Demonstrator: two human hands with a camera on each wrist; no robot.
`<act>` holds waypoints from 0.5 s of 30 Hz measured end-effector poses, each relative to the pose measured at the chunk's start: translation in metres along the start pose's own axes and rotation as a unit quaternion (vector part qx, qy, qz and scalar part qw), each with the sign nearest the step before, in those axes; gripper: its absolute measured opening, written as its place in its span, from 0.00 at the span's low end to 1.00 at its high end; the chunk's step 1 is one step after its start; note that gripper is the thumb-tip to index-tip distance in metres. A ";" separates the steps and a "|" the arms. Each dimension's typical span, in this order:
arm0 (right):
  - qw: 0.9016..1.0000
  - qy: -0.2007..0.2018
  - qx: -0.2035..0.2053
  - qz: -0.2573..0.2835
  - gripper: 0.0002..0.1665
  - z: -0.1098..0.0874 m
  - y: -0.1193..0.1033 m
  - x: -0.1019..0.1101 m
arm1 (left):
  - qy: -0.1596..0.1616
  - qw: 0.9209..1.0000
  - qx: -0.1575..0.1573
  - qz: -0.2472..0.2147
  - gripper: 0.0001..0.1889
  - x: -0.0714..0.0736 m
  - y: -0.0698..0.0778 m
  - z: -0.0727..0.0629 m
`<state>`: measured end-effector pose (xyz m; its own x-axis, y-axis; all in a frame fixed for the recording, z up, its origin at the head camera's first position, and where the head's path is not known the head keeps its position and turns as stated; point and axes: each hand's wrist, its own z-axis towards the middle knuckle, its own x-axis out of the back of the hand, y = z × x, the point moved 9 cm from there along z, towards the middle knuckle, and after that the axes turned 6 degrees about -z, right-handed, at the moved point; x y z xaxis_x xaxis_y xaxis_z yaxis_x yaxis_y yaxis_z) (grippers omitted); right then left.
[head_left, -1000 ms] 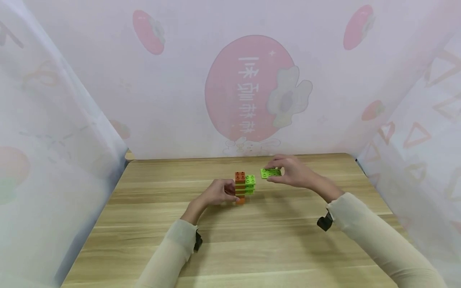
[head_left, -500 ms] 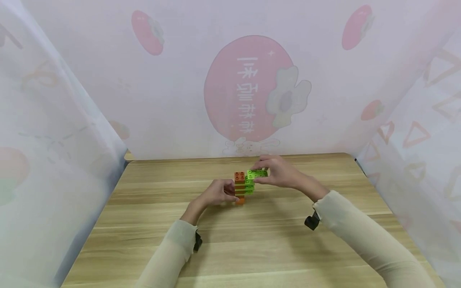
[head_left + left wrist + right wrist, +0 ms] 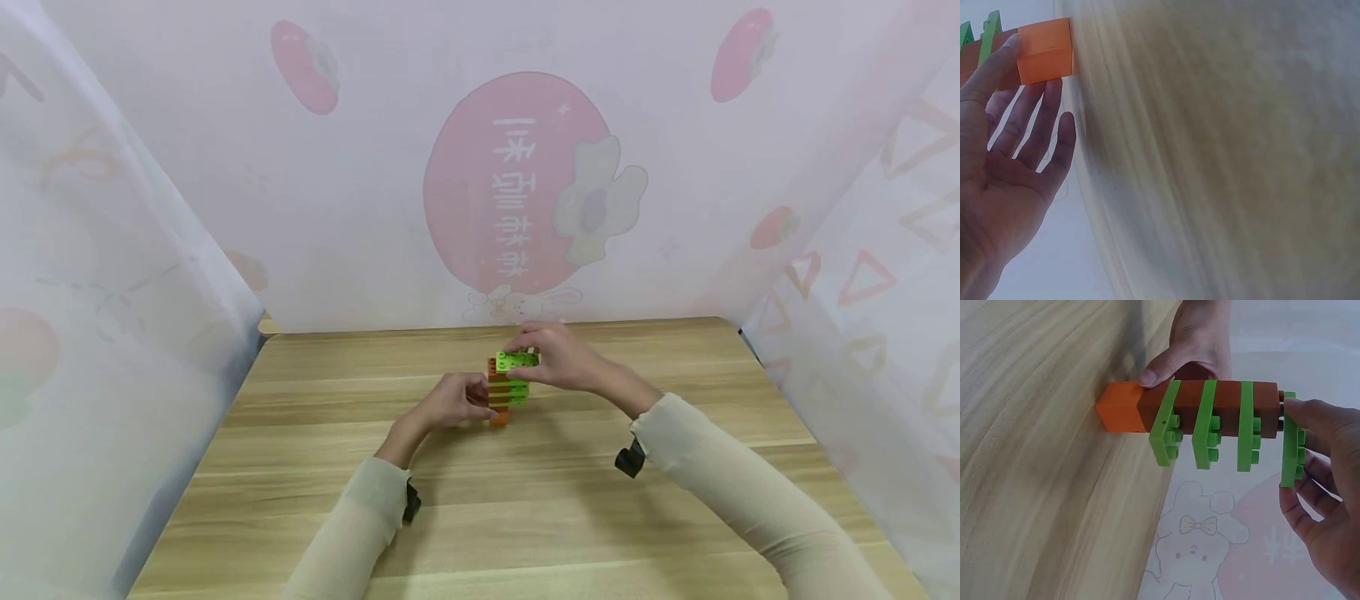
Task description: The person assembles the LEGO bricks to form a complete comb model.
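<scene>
A tower of toy building bricks point(image 3: 498, 392) stands on the table. It has an orange base brick point(image 3: 1121, 407), then brown bricks alternating with bright green plates point(image 3: 1205, 425) that jut out to one side. My left hand point(image 3: 450, 402) grips the lower part from the left, its thumb on a brown brick point(image 3: 1009, 74) just above the orange one. With thumb and fingers, my right hand point(image 3: 568, 358) pinches another green plate point(image 3: 1290, 450) over the tower's top. Studs of the top brown brick point(image 3: 1265, 400) show in the narrow gap beneath that plate.
The wooden table point(image 3: 480, 525) ends at a pale printed cloth point(image 3: 375, 250) at the back. More cloth hangs along the left side point(image 3: 112, 333) and the right side point(image 3: 885, 317). A small black device point(image 3: 630, 458) sits at the right wrist.
My right hand has moved left with the green plate, from beside the tower to over its top. My left hand has stayed in place on the tower.
</scene>
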<state>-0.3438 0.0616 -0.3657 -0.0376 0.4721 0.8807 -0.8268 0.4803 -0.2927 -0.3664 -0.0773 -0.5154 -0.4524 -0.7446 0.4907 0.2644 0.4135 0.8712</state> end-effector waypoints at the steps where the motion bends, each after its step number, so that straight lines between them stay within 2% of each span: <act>1: 1.000 0.001 0.001 -0.004 0.18 0.001 -0.001 0.000 | 0.000 1.000 0.001 -0.002 0.12 0.000 0.000 0.000; 8: 1.000 0.006 0.016 -0.010 0.18 0.005 -0.004 -0.002 | -0.001 1.000 -0.001 -0.003 0.12 -0.001 -0.002 0.001; 15: 1.000 -0.012 0.015 -0.008 0.17 0.008 -0.005 -0.004 | 0.002 1.000 -0.005 -0.003 0.12 -0.002 0.000 0.000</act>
<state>-0.3439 0.0509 -0.3646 -0.0372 0.4467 0.8939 -0.8440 0.4649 -0.2675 -0.3660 -0.0757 -0.5164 -0.4505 -0.7489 0.4859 0.2706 0.4042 0.8738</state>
